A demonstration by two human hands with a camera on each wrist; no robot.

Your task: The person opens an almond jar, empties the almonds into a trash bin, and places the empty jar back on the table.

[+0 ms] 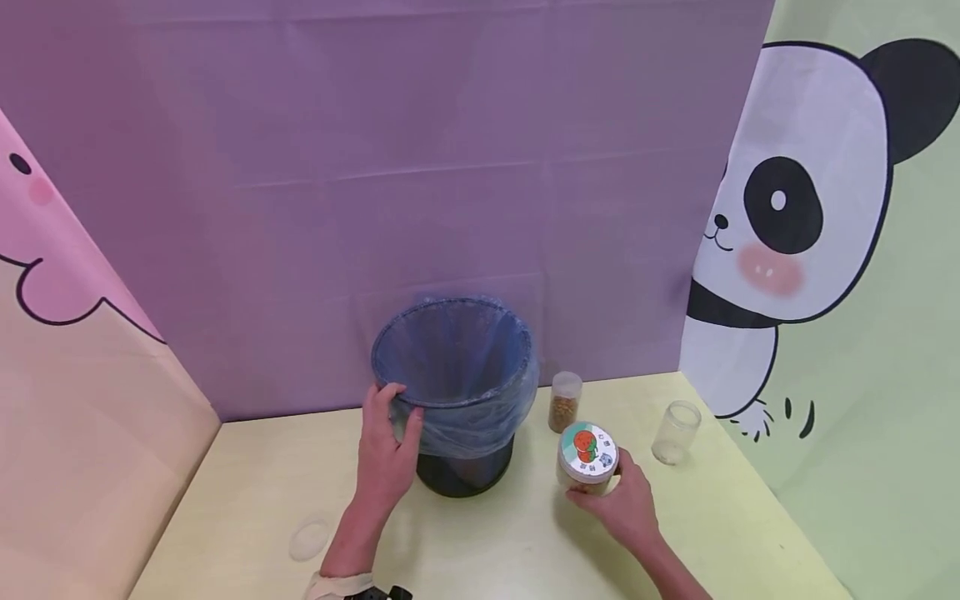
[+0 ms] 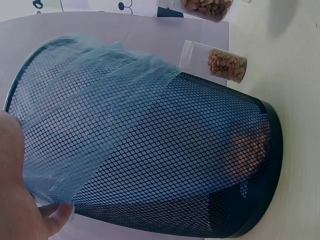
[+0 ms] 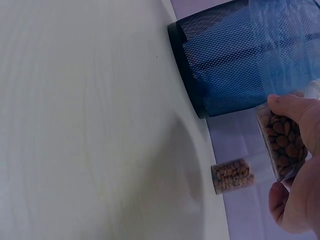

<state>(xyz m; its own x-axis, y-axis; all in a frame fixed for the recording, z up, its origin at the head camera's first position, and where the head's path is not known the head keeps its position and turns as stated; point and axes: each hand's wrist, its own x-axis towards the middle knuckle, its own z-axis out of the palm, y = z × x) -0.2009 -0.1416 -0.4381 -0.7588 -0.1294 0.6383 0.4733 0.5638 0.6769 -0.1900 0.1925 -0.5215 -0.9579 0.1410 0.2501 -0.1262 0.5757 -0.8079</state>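
Note:
A black mesh waste bin stands at the back of the table, lined with a translucent blue bag folded over its rim. My left hand grips the bin's near left rim, fingers over the edge and thumb outside on the bag. To the right of the bin, my right hand holds a clear jar of brown nuts. A lid with a red fruit picture covers that jar. In the right wrist view, the thumb and fingers lie around its sides, and the jar is raised off the table.
Behind the held jar stands a smaller clear jar, partly filled with brown nuts. An empty clear jar is farther right. On the left of the table lies a clear round lid. A purple wall rises behind the bin.

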